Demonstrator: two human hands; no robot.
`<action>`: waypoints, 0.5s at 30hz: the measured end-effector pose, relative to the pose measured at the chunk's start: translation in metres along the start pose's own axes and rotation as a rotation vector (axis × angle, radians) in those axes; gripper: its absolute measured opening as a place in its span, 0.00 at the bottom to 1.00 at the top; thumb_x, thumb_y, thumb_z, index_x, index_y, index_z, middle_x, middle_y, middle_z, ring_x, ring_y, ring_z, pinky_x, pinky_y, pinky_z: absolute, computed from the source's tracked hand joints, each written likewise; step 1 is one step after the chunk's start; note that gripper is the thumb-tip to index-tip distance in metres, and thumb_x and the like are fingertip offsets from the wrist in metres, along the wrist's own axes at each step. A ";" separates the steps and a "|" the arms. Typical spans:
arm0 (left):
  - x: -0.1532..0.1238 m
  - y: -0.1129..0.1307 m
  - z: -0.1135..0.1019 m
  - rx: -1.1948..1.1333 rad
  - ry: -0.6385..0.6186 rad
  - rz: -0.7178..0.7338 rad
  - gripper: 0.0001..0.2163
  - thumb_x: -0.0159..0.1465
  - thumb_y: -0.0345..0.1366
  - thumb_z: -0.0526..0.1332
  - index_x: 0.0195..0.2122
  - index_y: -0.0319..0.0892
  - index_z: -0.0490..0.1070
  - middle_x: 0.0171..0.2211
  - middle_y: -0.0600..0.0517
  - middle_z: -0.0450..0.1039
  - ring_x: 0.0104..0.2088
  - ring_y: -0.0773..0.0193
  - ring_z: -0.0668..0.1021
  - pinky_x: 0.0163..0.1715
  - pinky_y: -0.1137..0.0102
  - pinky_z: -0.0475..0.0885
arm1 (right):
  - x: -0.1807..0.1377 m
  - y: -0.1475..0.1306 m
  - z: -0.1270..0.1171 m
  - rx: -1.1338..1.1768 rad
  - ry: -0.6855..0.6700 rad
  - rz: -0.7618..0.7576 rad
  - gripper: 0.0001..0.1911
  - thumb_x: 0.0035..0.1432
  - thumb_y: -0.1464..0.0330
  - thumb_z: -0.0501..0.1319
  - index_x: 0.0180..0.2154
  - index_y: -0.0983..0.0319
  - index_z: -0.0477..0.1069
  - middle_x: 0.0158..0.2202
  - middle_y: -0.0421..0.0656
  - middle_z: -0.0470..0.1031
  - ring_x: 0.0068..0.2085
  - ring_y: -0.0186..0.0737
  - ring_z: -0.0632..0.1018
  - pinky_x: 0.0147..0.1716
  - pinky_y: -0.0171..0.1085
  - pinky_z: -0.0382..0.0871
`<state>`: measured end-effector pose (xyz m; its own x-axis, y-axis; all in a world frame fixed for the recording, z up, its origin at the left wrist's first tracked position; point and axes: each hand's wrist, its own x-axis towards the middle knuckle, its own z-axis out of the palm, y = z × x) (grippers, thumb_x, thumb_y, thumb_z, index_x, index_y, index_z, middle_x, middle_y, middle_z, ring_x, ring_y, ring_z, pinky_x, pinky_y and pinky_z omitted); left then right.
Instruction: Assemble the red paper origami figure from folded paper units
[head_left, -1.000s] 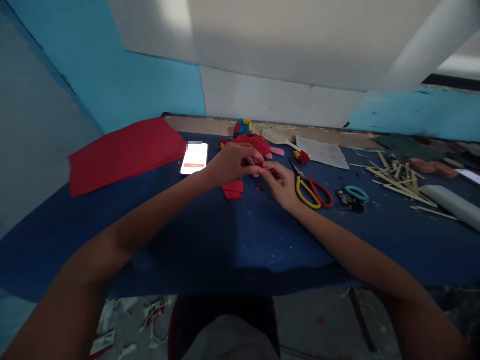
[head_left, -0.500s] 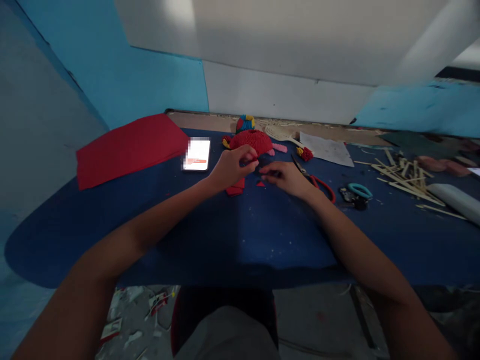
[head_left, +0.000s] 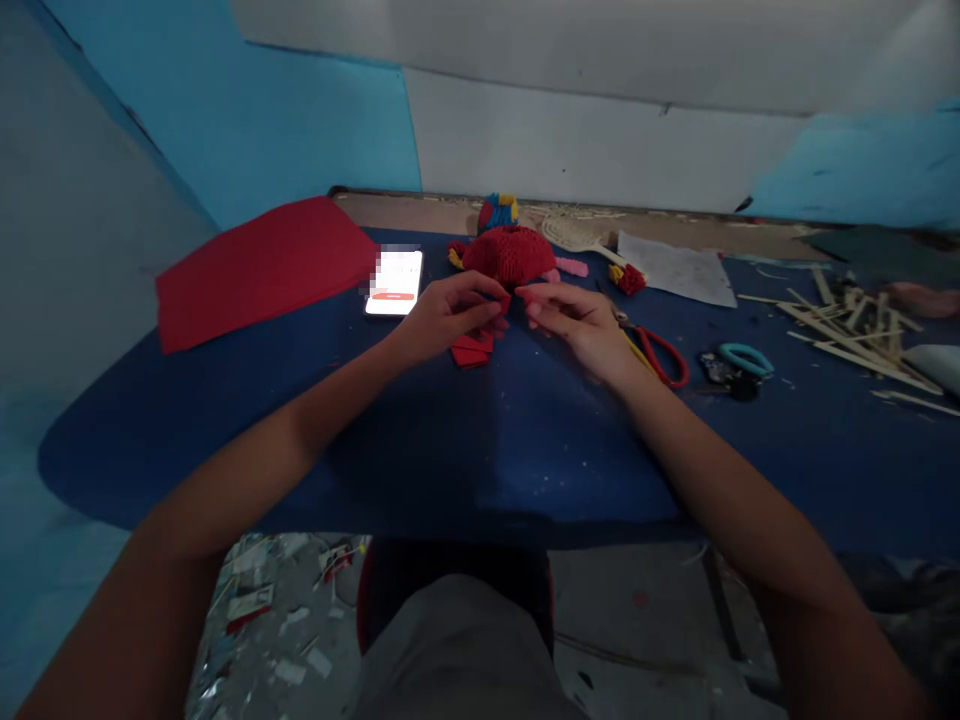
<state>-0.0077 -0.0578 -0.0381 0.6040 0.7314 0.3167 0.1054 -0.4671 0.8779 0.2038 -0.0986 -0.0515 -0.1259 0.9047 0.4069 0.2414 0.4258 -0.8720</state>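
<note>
My left hand (head_left: 447, 318) and my right hand (head_left: 577, 322) meet over the blue table top (head_left: 480, 430), fingertips pinched together on a small red paper piece (head_left: 507, 300). A small stack of red paper pieces (head_left: 470, 349) lies on the table just under my left hand. Right behind the hands sits a red model built of folded paper (head_left: 508, 252), with a multicoloured ball (head_left: 498, 211) behind it. Scissors with red and yellow handles (head_left: 658, 352) lie beside my right wrist.
A lit phone (head_left: 395, 281) lies left of the hands, and a large red sheet (head_left: 259, 265) further left. A white paper (head_left: 675, 268), a teal-handled tool (head_left: 736, 362) and several wooden sticks (head_left: 855, 322) lie to the right. The floor below is littered.
My right hand has risen off the table and come in to meet my left hand at the red piece. The view has tipped down a little.
</note>
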 end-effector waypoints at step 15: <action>0.002 -0.008 0.002 -0.163 0.050 0.042 0.12 0.63 0.42 0.66 0.41 0.39 0.74 0.32 0.51 0.78 0.33 0.66 0.82 0.35 0.72 0.77 | -0.001 -0.006 0.017 0.310 0.134 0.061 0.18 0.44 0.57 0.74 0.34 0.57 0.72 0.29 0.35 0.78 0.30 0.32 0.80 0.25 0.30 0.74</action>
<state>-0.0058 -0.0537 -0.0448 0.5648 0.7387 0.3679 -0.0505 -0.4140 0.9089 0.1864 -0.1028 -0.0512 0.0121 0.9305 0.3660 -0.0624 0.3660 -0.9285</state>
